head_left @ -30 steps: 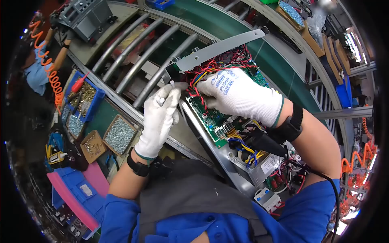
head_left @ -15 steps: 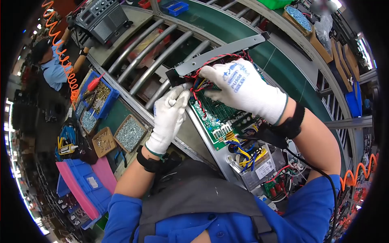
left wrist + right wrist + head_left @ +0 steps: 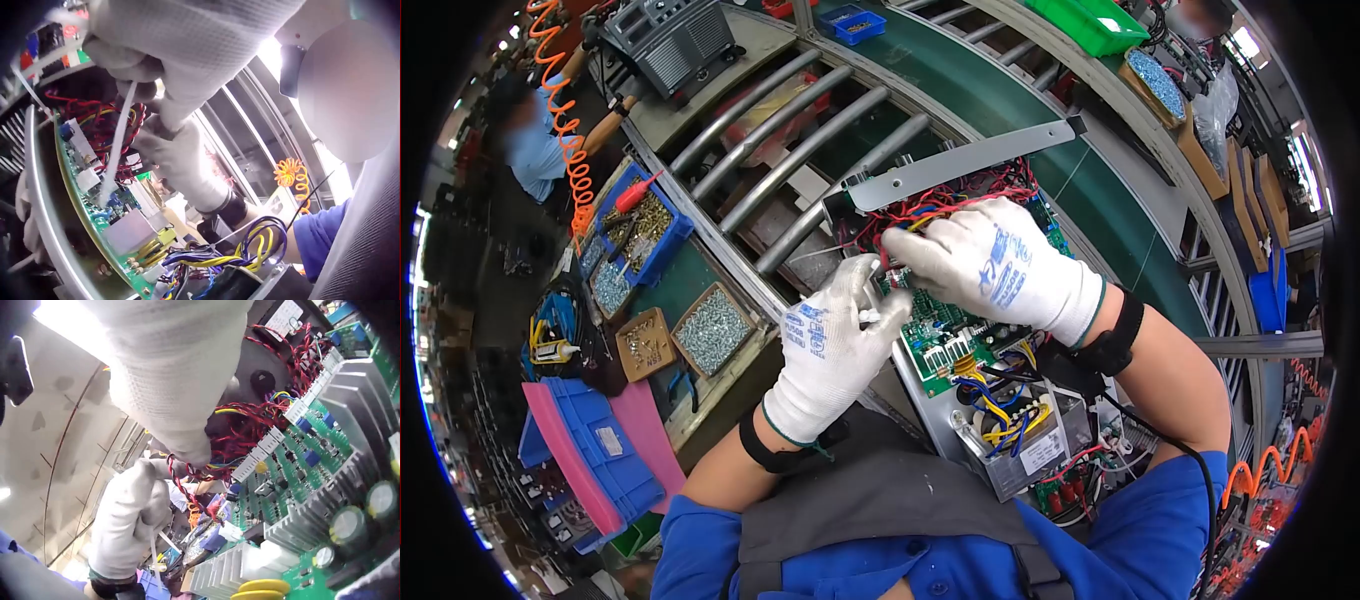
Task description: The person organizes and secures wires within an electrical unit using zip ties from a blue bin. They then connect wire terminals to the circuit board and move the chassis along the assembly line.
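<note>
In the head view my gloved left hand point(image 3: 830, 345) is at the left edge of the green circuit board point(image 3: 935, 350). It pinches a thin white strip point(image 3: 119, 147), which hangs from its fingers in the left wrist view. My gloved right hand point(image 3: 1000, 265) grips the red wire bundle point(image 3: 945, 200) above the board, its fingertips close to the left hand's. A twisted red and black wire point(image 3: 181, 484) runs past the fingertips of both hands in the right wrist view. Behind the wires a grey metal panel point(image 3: 970, 165) stands along the unit's far side.
Metal rollers point(image 3: 830, 140) lie beyond the left hand. On the left are a blue parts bin point(image 3: 670, 240), a box of screws point(image 3: 712, 330) and pliers point(image 3: 683, 388). A power supply point(image 3: 1025, 450) with coloured wires sits near the body. Another person point(image 3: 540, 150) is at far left.
The left hand has turned and moved right, with its fingers spread wider at the board's edge. The right hand's fingers have come down and closed together on the wires. The head view has shifted slightly.
</note>
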The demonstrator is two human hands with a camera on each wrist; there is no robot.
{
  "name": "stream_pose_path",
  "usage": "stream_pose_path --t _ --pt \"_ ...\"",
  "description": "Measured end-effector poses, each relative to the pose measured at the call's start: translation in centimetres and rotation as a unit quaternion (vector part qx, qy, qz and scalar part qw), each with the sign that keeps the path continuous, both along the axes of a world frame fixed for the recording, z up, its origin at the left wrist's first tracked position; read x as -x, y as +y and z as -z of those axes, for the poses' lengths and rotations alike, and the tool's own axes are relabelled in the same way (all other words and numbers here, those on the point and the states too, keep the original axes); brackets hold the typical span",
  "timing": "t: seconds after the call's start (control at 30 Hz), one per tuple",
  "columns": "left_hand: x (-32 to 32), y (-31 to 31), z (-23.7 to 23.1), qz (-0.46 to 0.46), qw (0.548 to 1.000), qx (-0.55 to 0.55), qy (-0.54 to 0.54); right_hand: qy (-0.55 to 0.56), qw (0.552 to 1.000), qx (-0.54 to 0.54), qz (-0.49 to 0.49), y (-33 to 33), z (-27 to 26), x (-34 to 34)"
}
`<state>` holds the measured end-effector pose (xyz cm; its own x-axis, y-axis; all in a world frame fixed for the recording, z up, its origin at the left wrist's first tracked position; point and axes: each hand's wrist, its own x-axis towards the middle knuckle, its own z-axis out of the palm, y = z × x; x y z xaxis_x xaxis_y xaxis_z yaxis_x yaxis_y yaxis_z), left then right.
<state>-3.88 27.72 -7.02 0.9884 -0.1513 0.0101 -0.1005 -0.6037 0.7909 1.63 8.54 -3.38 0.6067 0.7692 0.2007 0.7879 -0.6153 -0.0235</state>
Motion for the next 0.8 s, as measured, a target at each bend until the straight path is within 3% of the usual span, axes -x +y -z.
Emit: stream_pose_path --t 0.03,0.07,0.2,0.37,0.57,0.63,0.73,0.8 --pt "0.0 -0.1 0.0 -0.019 1.0 -0.006 0.019 -0.028 0.999 0.013 -0.018 0.2 -0.1 0.2" --pt "0.0 -0.2 1.1 -0.034 0.998 -0.008 -0.058 0.011 1.0 0.018 0.005 0.5 -0.2 0.2" --pt "-0.7 0.1 1.7 -0.004 0.989 -0.009 -0.149 0.073 0.996 -0.017 0.042 0.4 1.3 -0.5" --pt "-2.0 0.2 3.0 0.041 0.984 -0.039 -0.168 0.106 0.986 0.061 0.114 0.0 -0.4 0.9" --pt "-3.1 -0.2 3.4 0.106 0.967 -0.041 -0.23 0.112 0.989 -0.012 0.091 -0.5 0.1 0.5" --pt "-3.5 -0.4 3.5 0.118 0.969 -0.077 -0.202 0.135 0.987 0.005 0.085 -0.7 0.0 0.5" --pt "-3.4 -0.4 4.1 0.106 0.961 -0.01 -0.254 0.17 0.982 -0.026 0.079 -1.1 1.6 -0.8" --pt "-1.8 0.1 2.3 0.105 0.971 0.011 -0.214 0.208 0.97 -0.045 0.114 -1.1 1.9 -1.9"
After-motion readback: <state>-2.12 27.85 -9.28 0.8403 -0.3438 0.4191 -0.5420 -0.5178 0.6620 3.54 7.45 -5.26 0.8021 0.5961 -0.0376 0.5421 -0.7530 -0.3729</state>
